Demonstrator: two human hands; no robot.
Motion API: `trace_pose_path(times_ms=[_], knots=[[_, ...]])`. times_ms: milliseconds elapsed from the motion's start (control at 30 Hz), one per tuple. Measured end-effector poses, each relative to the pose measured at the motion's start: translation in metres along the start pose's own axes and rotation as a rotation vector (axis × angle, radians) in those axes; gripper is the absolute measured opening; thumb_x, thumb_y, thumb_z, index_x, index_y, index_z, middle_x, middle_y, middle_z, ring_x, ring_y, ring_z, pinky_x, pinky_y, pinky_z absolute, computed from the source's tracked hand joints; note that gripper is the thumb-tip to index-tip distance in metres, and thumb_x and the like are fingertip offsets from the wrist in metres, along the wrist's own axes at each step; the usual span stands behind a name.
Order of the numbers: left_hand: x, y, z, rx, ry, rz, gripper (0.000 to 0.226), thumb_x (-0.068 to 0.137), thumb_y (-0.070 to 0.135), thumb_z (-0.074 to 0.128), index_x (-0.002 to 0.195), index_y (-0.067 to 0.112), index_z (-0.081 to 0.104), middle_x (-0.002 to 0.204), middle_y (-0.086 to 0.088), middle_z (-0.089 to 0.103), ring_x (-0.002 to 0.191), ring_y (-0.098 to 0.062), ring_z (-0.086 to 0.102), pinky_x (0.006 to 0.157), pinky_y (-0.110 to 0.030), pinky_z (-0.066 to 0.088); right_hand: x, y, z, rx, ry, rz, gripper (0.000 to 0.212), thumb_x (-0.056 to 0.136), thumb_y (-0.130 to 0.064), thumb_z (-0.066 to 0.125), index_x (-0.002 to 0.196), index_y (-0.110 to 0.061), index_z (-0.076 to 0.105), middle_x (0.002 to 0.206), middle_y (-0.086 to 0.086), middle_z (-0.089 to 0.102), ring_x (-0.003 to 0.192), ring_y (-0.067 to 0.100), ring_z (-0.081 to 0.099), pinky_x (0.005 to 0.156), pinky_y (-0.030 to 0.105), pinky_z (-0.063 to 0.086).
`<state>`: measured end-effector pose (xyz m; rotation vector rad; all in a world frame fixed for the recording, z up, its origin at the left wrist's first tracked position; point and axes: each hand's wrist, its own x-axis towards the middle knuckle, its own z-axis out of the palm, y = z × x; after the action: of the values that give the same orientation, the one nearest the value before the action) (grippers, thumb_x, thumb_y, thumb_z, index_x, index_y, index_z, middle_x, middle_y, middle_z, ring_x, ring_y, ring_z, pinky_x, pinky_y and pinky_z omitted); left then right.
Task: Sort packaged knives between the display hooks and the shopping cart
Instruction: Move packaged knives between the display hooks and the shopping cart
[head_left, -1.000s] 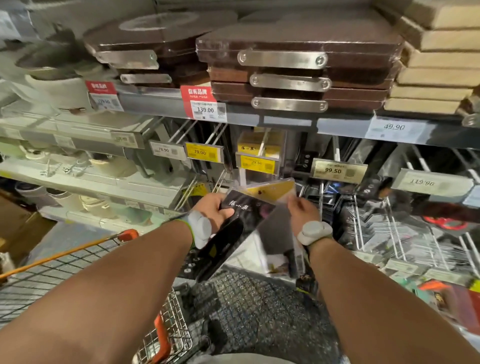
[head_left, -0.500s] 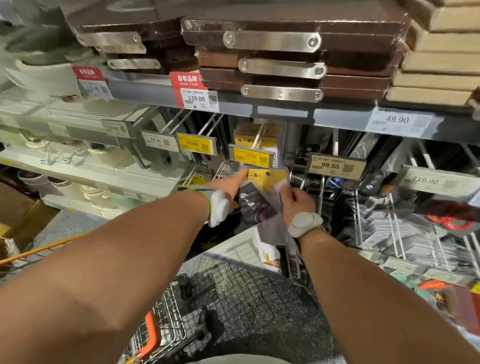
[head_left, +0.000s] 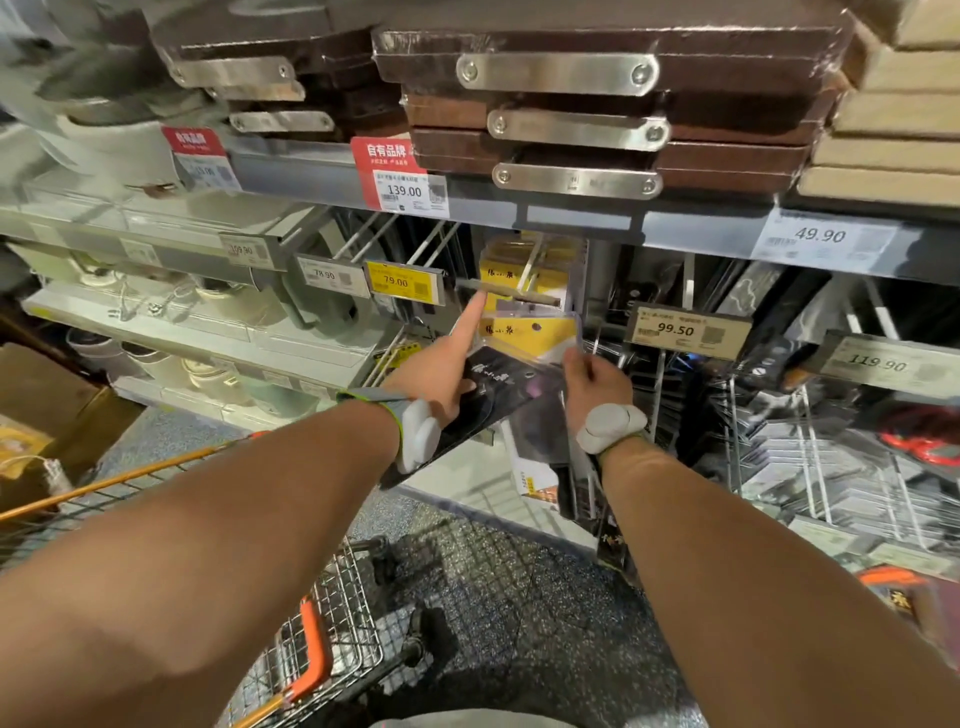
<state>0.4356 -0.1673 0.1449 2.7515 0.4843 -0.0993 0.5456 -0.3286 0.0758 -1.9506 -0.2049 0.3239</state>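
Yellow-carded packaged knife (head_left: 530, 338) raised to its display hook (head_left: 511, 292).

Orange-handled shopping cart (head_left: 311, 644) stands lower left. The left hand (head_left: 441, 374) has lifted from chest height, index finger now straight on the hook's price strip while other fingers grip a dark pack (head_left: 488, 395); the right hand (head_left: 592, 376) pinches the knife pack's corner, so hanging looks imminent.

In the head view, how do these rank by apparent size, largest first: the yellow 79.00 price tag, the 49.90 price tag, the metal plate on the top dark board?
1. Metal plate on the top dark board.
2. 49.90 price tag.
3. Yellow 79.00 price tag.
The wide lens makes this apparent size only.
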Motion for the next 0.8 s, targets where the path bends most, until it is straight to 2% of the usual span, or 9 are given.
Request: trace_pose_path(times_ms=[100,200,333,400,467,567,633,700,800], knots=[[0.001,0.004,-0.011,0.015,0.019,0.052,0.115,0.086,0.001,0.063,0.146,0.039,-0.028,0.068,0.002,0.047,0.052,-0.01,0.048,0.044,-0.024,0.028,0.003,-0.004,0.0,-0.009,-0.027,0.018,0.044,0.097,-0.05,0.042,0.085,-0.012,0.061,0.081,0.005,0.058,0.074,0.021,0.051,0.068,0.026,0.035],[0.001,-0.001,-0.012,0.036,0.015,0.033,0.117,0.085,0.002,0.064,0.144,0.043,-0.028,0.065,0.001,0.048,0.051,-0.013,0.05,0.044,-0.026,0.031,0.003,-0.007,0.001,0.042,-0.091,0.004,0.052,0.095,-0.051,0.046,0.089,-0.002,0.064,0.078,0.01,0.059,0.071,0.021,0.052,0.061,0.025,0.04],[0.008,-0.012,-0.007,0.023,0.006,0.032,0.123,0.083,0.002,0.065,0.139,0.051,-0.032,0.087,-0.014,0.065,0.057,-0.021,0.057,0.053,-0.039,0.047,0.004,-0.01,0.009,0.121,-0.085,0.037,0.043,0.095,-0.047,0.051,0.08,-0.008,0.061,0.066,0.002,0.052,0.062,0.014,0.048,0.055,0.02,0.036],[0.009,-0.013,-0.006,0.015,-0.014,0.044,0.124,0.082,0.001,0.066,0.139,0.05,-0.033,0.09,-0.016,0.067,0.057,-0.022,0.058,0.056,-0.041,0.05,0.005,-0.009,0.011,0.118,-0.072,0.037,0.041,0.095,-0.046,0.051,0.071,-0.013,0.056,0.063,0.001,0.05,0.058,0.012,0.045,0.053,0.02,0.034],[0.01,-0.013,-0.005,0.034,-0.019,0.023,0.123,0.085,0.002,0.065,0.139,0.05,-0.034,0.082,-0.015,0.065,0.056,-0.022,0.058,0.057,-0.041,0.051,0.006,-0.007,0.012,0.129,-0.079,0.047,0.04,0.095,-0.045,0.051,0.073,-0.013,0.059,0.068,0.004,0.054,0.061,0.014,0.048,0.057,0.022,0.037],[0.01,-0.014,-0.005,0.038,-0.009,0.001,0.122,0.086,0.003,0.063,0.135,0.055,-0.036,0.091,-0.017,0.069,0.055,-0.022,0.058,0.057,-0.042,0.052,0.009,-0.01,0.017,0.161,-0.058,0.068,0.043,0.095,-0.043,0.054,0.092,-0.002,0.067,0.087,0.016,0.065,0.074,0.02,0.054,0.069,0.027,0.044],[0.01,-0.014,-0.004,0.042,0.005,-0.011,0.12,0.087,0.003,0.062,0.135,0.056,-0.034,0.076,-0.015,0.066,0.054,-0.023,0.058,0.056,-0.042,0.052,0.012,-0.011,0.02,0.16,-0.025,0.065,0.048,0.094,-0.045,0.054,0.091,0.001,0.066,0.093,0.022,0.067,0.076,0.029,0.058,0.074,0.034,0.049],[0.011,-0.017,-0.006,0.018,0.005,-0.001,0.119,0.088,0.003,0.061,0.133,0.059,-0.034,0.078,-0.015,0.067,0.055,-0.023,0.06,0.056,-0.042,0.054,0.015,-0.012,0.022,0.135,-0.005,0.056,0.052,0.094,-0.047,0.053,0.085,0.003,0.065,0.083,0.021,0.064,0.073,0.034,0.056,0.07,0.035,0.048],[0.012,-0.02,-0.007,0.0,0.001,0.016,0.117,0.088,0.004,0.06,0.132,0.062,-0.032,0.073,-0.012,0.065,0.053,-0.02,0.058,0.047,-0.028,0.044,0.019,-0.012,0.023,0.149,0.005,0.086,0.056,0.093,-0.049,0.052,0.084,0.005,0.064,0.071,0.011,0.053,0.066,0.021,0.047,0.061,0.025,0.038]])
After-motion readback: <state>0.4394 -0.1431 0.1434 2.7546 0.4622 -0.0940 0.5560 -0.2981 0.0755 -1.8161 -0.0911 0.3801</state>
